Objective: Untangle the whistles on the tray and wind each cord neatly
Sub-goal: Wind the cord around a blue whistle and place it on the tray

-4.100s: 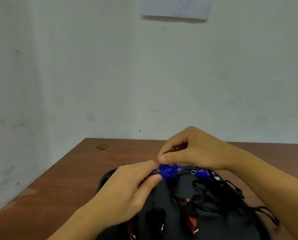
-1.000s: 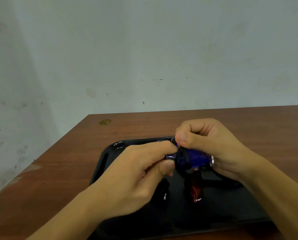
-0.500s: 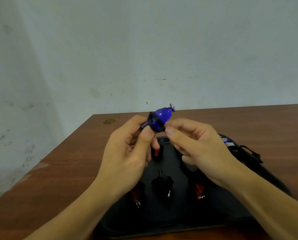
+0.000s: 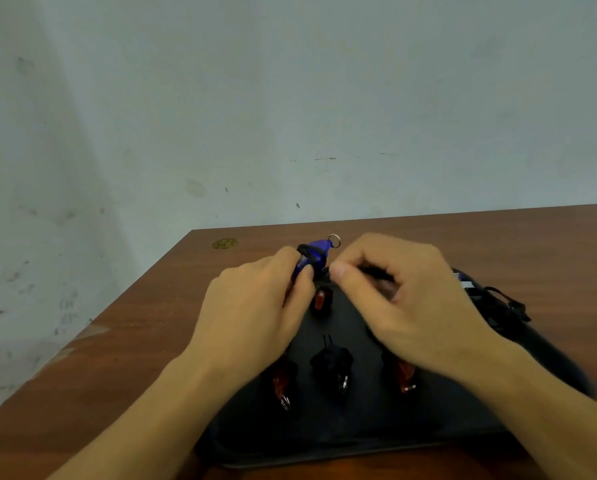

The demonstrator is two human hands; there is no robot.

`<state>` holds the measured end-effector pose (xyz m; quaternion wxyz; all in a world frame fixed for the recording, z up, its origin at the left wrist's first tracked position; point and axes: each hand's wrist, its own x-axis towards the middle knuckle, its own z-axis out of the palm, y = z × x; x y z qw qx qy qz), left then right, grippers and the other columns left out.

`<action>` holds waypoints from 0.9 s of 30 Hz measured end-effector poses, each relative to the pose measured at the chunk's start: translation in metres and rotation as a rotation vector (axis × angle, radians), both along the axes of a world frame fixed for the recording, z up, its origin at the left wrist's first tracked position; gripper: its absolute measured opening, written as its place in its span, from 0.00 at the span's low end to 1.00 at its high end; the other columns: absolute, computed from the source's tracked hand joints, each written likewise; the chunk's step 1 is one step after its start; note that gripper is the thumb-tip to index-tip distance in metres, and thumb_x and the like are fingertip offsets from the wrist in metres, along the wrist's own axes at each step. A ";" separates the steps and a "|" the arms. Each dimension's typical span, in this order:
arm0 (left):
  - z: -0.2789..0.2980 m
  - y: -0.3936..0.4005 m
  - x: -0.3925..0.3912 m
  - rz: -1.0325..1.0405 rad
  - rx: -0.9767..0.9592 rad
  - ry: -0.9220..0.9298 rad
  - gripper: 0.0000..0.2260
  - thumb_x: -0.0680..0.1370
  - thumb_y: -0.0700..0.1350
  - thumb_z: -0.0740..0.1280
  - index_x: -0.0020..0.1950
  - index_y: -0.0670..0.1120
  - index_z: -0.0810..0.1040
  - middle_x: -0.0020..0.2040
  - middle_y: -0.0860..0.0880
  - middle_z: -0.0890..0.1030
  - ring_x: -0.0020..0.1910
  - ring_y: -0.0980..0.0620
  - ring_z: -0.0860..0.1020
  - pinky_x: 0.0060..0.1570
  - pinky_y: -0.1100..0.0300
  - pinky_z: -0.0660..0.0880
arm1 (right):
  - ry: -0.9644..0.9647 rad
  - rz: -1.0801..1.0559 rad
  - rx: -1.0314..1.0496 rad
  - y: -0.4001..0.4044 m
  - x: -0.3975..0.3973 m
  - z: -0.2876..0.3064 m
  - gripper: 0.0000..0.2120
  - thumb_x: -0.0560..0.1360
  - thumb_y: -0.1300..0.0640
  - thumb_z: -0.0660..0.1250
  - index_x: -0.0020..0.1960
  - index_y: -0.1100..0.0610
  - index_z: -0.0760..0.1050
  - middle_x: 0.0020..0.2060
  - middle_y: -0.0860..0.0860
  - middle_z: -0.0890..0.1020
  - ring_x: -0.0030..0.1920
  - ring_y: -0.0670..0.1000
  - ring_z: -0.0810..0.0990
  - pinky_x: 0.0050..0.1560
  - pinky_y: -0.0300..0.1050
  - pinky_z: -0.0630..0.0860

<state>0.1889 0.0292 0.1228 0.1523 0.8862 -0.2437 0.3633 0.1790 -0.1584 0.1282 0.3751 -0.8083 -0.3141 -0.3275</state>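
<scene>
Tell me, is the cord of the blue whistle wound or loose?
Partly wound: black cord wraps the blue whistle in the left hand; the right hand pinches its end.

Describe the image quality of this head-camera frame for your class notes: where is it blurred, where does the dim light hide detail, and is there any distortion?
Head view: motion blur smears the right hand and the black tray edge near it; dim, flat light merges the black whistle with the tray; the blue whistle in the left hand is fairly sharp; the wide-angle lens slants the table edges; no glare.
</scene>
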 end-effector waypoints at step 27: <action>-0.002 -0.022 -0.032 -0.564 -0.382 0.356 0.09 0.82 0.45 0.60 0.44 0.46 0.77 0.35 0.47 0.79 0.32 0.49 0.79 0.32 0.53 0.77 | 0.859 0.316 0.538 -0.023 0.014 0.004 0.17 0.62 0.39 0.70 0.32 0.52 0.70 0.28 0.48 0.65 0.29 0.44 0.60 0.31 0.40 0.54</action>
